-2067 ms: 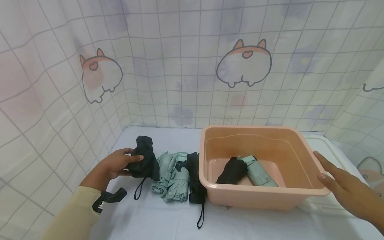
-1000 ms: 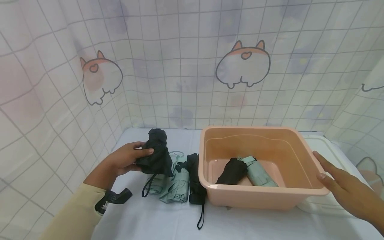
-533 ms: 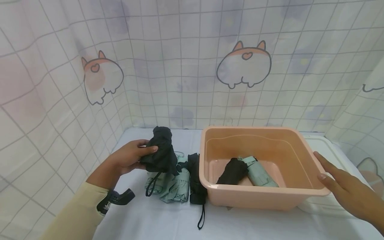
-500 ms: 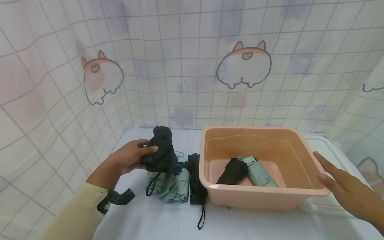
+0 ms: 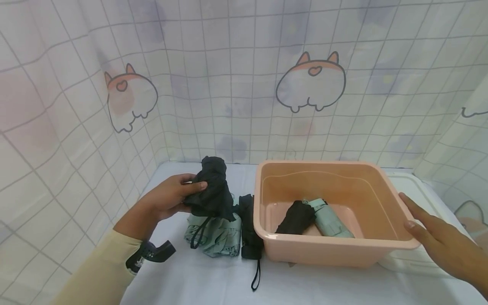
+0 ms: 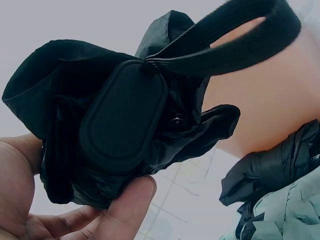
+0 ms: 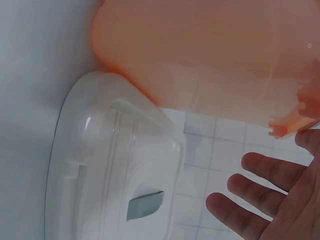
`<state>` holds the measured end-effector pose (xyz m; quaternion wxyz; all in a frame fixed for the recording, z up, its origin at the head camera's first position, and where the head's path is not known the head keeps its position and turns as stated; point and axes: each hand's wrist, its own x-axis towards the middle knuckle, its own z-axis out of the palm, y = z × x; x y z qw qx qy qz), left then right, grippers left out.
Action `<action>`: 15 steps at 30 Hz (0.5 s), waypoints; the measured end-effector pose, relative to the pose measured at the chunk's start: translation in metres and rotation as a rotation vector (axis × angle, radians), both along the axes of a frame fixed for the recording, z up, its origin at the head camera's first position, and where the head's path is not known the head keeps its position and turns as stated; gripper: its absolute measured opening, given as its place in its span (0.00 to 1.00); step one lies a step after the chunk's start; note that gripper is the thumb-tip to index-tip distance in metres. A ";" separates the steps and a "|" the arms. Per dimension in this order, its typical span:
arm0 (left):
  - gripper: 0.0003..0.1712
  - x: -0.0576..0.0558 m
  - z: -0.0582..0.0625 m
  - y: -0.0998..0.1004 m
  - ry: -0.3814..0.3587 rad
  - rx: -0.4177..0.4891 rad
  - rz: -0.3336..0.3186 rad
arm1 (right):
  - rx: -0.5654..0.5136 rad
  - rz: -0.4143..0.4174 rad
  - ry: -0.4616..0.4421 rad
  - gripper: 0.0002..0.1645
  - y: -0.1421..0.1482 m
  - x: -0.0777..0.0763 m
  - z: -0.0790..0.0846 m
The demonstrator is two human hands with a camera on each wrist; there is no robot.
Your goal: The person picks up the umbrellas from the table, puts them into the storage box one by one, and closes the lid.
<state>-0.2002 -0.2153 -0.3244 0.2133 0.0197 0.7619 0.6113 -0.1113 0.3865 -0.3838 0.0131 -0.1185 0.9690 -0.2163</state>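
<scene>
My left hand (image 5: 169,195) grips a loosely folded black compact umbrella (image 5: 211,190), raised over the table and overlapping green umbrellas in the head view. The left wrist view shows its oval handle end (image 6: 125,117) and hanging wrist strap (image 6: 240,52). Beneath it lie mint-green folded umbrellas (image 5: 223,239), partly hidden. Beside them, another black umbrella (image 5: 250,231) rests against the peach plastic bin (image 5: 331,252). Inside the bin are one black umbrella (image 5: 296,218) and one green umbrella (image 5: 331,220). My right hand (image 5: 444,243), fingers straight, touches the bin's right rim.
A white plastic lid (image 7: 120,165) with a grey latch lies under and to the right of the bin. The white-covered table (image 5: 198,279) ends at a grid-patterned curtain (image 5: 213,84) behind and at both sides.
My left hand has lifted the black umbrella and carried it to the right, from beside the green umbrellas to over them. The right hand and bin have stayed still.
</scene>
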 end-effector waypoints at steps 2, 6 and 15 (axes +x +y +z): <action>0.46 0.000 0.000 0.002 0.003 0.004 -0.002 | 0.003 0.002 0.006 0.41 0.000 0.000 0.000; 0.45 0.001 0.001 0.005 0.009 0.008 -0.005 | -0.007 0.005 0.020 0.40 0.000 0.001 0.000; 0.47 0.004 0.007 0.017 0.010 0.037 -0.013 | -0.005 0.003 0.008 0.40 0.000 0.000 -0.002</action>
